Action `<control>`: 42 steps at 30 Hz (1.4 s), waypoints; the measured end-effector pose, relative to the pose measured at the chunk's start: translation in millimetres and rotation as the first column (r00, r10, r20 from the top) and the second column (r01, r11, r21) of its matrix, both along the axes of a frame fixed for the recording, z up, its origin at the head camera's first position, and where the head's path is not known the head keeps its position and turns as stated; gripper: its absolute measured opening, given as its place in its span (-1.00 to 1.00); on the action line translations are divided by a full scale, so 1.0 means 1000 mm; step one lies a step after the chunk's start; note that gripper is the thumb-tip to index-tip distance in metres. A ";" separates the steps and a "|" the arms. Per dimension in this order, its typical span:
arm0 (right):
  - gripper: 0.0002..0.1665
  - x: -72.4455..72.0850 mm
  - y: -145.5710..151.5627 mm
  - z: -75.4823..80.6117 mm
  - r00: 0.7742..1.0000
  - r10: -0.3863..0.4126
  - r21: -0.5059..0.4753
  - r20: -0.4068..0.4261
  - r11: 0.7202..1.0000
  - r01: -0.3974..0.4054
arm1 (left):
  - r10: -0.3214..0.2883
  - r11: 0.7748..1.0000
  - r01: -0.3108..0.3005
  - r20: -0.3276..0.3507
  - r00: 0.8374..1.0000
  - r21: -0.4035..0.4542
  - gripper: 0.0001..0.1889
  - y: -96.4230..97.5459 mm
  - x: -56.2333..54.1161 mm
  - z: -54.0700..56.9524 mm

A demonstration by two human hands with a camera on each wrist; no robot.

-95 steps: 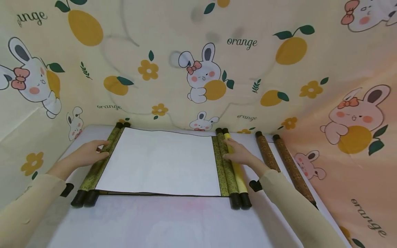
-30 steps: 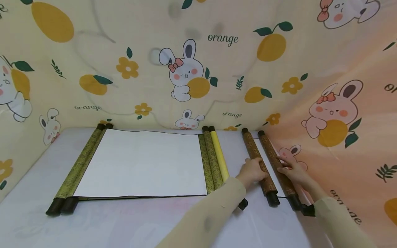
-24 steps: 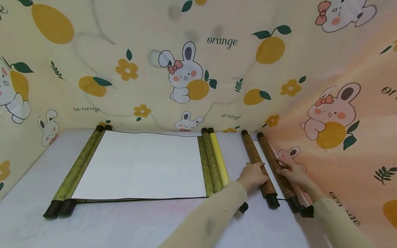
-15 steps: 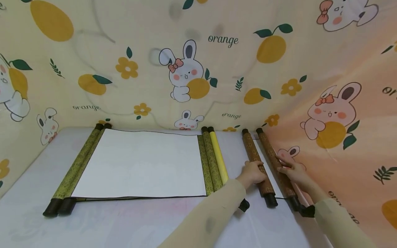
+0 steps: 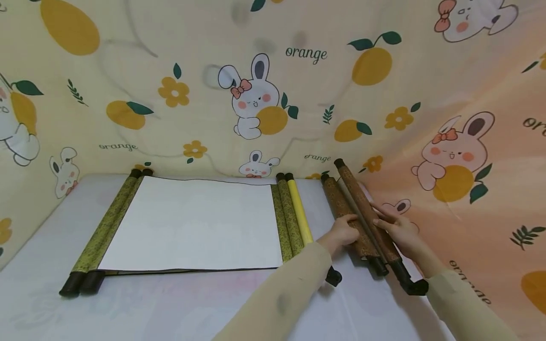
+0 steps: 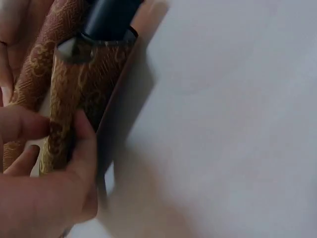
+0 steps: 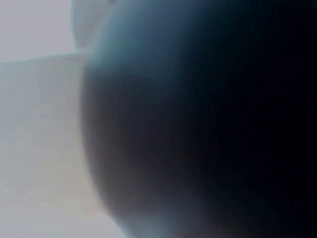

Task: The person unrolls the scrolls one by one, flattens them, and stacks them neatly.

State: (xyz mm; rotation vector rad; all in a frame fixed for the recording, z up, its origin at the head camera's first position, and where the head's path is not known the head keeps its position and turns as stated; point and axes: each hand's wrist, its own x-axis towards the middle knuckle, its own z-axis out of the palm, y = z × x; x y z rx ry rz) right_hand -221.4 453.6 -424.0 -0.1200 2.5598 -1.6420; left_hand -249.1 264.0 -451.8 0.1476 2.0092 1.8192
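Observation:
A brown patterned scroll lies at the right in the head view, its left roll (image 5: 337, 199) and right roll (image 5: 355, 184) drawn close together and tilted. My left hand (image 5: 341, 233) grips the left roll; in the left wrist view, thumb and fingers of the left hand (image 6: 54, 193) pinch its patterned covering (image 6: 74, 84) below a black end knob (image 6: 111, 20). My right hand (image 5: 401, 235) holds the right roll from its outer side. The far end of the right roll sits higher than before, over the back cloth. A blurred dark rounded shape (image 7: 148, 124) fills much of the right wrist view.
To the left, a green-edged scroll lies partly unrolled, its white sheet (image 5: 196, 222) between green rolls (image 5: 108, 222). Beside its right edge is a yellow rod (image 5: 300, 208), partly behind my left sleeve (image 5: 277, 298). Printed cloth (image 5: 192, 71) hangs behind and at the right of the white table (image 5: 170, 308).
Both hands have gone from the green scroll to the brown one. Since half a second ago, its two rolls have shifted left, tipped and closed together; the right roll's far end has risen.

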 end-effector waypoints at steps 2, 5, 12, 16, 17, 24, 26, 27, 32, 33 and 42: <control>-0.24 -0.002 -0.006 0.003 1.000 0.022 -0.022 -0.019 0.999 -0.023 | 0.033 0.997 -0.036 0.042 0.999 0.062 -0.25 -0.004 0.000 0.000; -0.24 -0.005 -0.014 0.009 0.999 0.023 -0.021 -0.043 0.999 -0.024 | 0.075 0.991 -0.082 0.067 0.995 0.109 -0.22 -0.010 0.000 0.003; -0.26 -0.017 -0.031 0.028 0.995 0.035 -0.055 -0.095 0.998 -0.040 | 0.089 0.966 -0.114 0.114 0.990 0.233 -0.19 -0.027 -0.009 0.016; -0.27 -0.027 -0.044 0.040 0.990 0.067 -0.112 -0.126 0.990 -0.081 | 0.078 0.963 -0.097 0.086 0.993 0.250 -0.19 -0.044 -0.019 0.025; -0.27 -0.028 -0.048 0.043 0.989 0.072 -0.125 -0.128 0.988 -0.088 | 0.072 0.964 -0.088 0.074 0.995 0.251 -0.19 -0.049 -0.021 0.027; -0.25 -0.035 -0.080 0.066 0.989 0.068 -0.193 -0.133 0.977 -0.093 | -0.005 0.966 0.010 -0.021 1.000 0.259 -0.25 -0.094 -0.033 0.048; -0.24 -0.036 -0.091 0.072 0.987 0.075 -0.217 -0.143 0.970 -0.105 | -0.021 0.967 0.031 -0.043 0.999 0.255 -0.25 -0.109 -0.036 0.052; -0.24 -0.037 -0.097 0.075 0.986 0.080 -0.227 -0.147 0.967 -0.112 | -0.028 0.967 0.040 -0.050 0.998 0.252 -0.24 -0.118 -0.038 0.054; -0.25 -0.037 -0.126 0.084 0.983 0.099 -0.253 -0.157 0.958 -0.137 | -0.067 0.968 0.087 -0.094 0.993 0.234 -0.20 -0.164 -0.044 0.059; -0.26 -0.037 -0.132 0.086 0.982 0.104 -0.257 -0.155 0.956 -0.142 | -0.077 0.967 0.099 -0.103 0.992 0.233 -0.20 -0.174 -0.044 0.059; -0.27 -0.036 -0.185 0.079 0.977 0.133 -0.407 -0.166 0.893 -0.190 | -0.114 0.947 0.162 -0.181 0.977 0.278 -0.16 -0.265 -0.031 0.062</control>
